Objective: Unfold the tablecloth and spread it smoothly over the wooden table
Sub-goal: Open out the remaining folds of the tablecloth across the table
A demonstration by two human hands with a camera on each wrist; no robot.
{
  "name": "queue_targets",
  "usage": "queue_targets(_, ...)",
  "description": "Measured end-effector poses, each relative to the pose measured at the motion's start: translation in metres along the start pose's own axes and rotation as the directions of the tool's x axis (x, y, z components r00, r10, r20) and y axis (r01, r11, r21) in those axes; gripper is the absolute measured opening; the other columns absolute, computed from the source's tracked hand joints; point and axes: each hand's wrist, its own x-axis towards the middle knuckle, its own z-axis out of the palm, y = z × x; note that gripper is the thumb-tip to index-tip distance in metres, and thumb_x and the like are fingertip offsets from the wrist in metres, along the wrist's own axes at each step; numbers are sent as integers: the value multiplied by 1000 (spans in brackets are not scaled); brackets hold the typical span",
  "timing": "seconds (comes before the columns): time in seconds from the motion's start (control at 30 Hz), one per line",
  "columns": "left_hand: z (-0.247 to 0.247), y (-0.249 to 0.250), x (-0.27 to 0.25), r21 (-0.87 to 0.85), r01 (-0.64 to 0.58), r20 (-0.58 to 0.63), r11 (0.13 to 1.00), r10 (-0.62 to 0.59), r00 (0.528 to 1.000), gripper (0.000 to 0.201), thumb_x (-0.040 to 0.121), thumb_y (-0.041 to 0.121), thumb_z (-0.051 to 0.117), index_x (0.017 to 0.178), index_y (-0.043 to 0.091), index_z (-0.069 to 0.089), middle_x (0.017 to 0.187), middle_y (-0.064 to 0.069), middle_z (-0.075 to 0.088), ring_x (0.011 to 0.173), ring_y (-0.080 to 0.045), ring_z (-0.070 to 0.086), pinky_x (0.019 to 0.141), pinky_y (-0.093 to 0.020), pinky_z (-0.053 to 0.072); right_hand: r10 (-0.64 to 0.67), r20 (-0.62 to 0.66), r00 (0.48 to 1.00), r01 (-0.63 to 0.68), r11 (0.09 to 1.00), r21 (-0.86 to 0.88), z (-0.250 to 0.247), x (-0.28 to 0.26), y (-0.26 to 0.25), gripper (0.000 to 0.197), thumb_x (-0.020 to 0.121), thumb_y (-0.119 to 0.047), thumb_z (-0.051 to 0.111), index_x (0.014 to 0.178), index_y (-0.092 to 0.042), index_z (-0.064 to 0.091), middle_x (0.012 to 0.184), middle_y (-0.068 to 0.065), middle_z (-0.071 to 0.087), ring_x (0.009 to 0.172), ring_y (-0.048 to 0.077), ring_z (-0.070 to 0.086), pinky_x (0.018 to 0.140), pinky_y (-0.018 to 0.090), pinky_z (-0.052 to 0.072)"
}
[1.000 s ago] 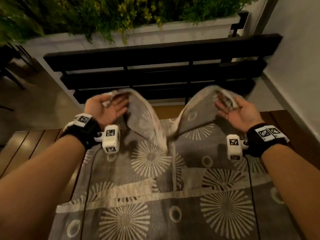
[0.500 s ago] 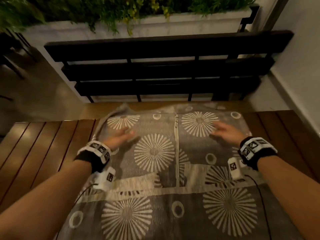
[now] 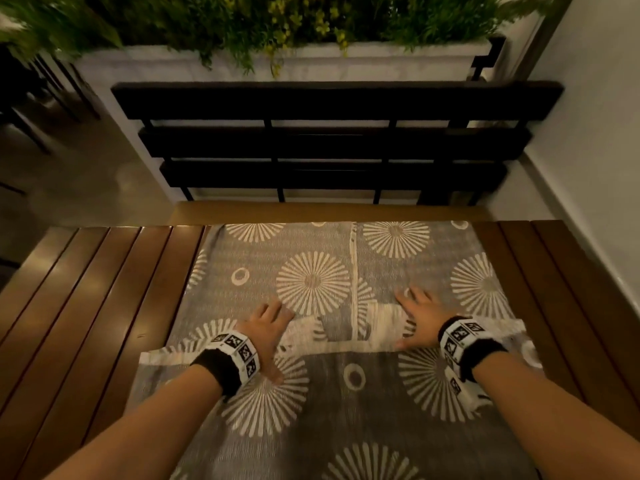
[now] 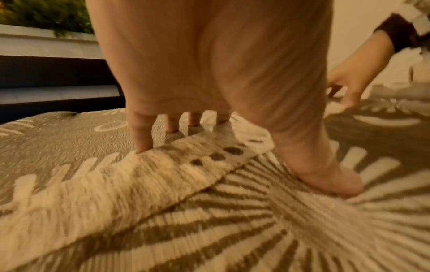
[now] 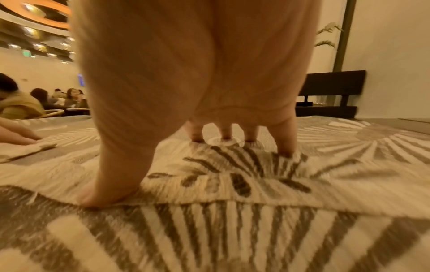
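The grey tablecloth (image 3: 311, 282) with white sunburst prints lies along the middle of the wooden slatted table (image 3: 86, 306), reaching its far edge. A pale hem band (image 3: 346, 336) of an upper layer crosses it from left to right. My left hand (image 3: 270, 336) rests palm down on this band, fingers spread. In the left wrist view the fingertips (image 4: 140, 139) press the cloth beyond the band (image 4: 139, 174) and the thumb (image 4: 330, 180) presses the lower layer. My right hand (image 3: 417, 318) lies likewise, its thumb (image 5: 109, 187) at the band's edge (image 5: 232, 184). Neither hand holds a fold.
Bare slats show left of the cloth and at the right (image 3: 554, 289). A dark slatted bench (image 3: 329, 140) stands just past the far edge, with a white planter of greenery (image 3: 277, 60) behind it. A white wall (image 3: 595, 168) runs along the right. Seated people (image 5: 21, 106) are far off.
A second ago both hands held a raised flap of cloth. That flap now lies flat to the far edge, and both hands have drawn back toward me onto the pale band.
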Motion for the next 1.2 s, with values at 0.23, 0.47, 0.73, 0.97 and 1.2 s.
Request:
queue_targets(0.23,12,14,-17,18,17,-5,1000,-17,1000,132,51,58,86,150,34,1,161,-2,-4,147,-35,-1,111,-64,25,23,8,1000,-23,1000,0,15,-18,-4,120,69,-63,72,151,-31,-9,161,6,-15,146,37,-10,117,53,12)
queue_targets(0.47,29,26,-38,25,-2,-9,1000,2,1000,131,51,58,86,150,32,5,160,-2,-3,147,-36,0,110,-63,27,33,-15,999,-33,999,34,46,-40,3,120,67,-64,72,151,-33,-9,160,5,-16,146,36,-11,118,53,9)
queue_targets(0.73,47,42,-59,-12,55,30,998,-55,998,131,55,53,87,150,35,-1,161,-1,-6,147,-36,-4,111,-67,18,0,-25,1000,0,1000,-10,63,-53,9,120,66,-69,68,151,-34,-9,160,5,-17,146,37,-12,118,54,11)
queue_targets(0.97,49,40,-64,-54,31,13,998,-31,999,128,51,55,88,150,32,10,161,-1,0,147,-35,0,111,-65,23,6,-109,994,-10,999,-36,71,-59,4,112,71,-62,70,152,-33,-2,162,3,-5,147,37,1,115,56,22)
queue_targets(1.2,46,19,-63,-4,50,-14,999,-50,999,93,59,68,76,133,22,44,132,-3,48,122,-29,44,101,-48,43,41,-248,968,-63,995,-80,78,-74,-17,81,81,-45,69,144,-21,25,140,11,48,113,32,57,92,44,50)
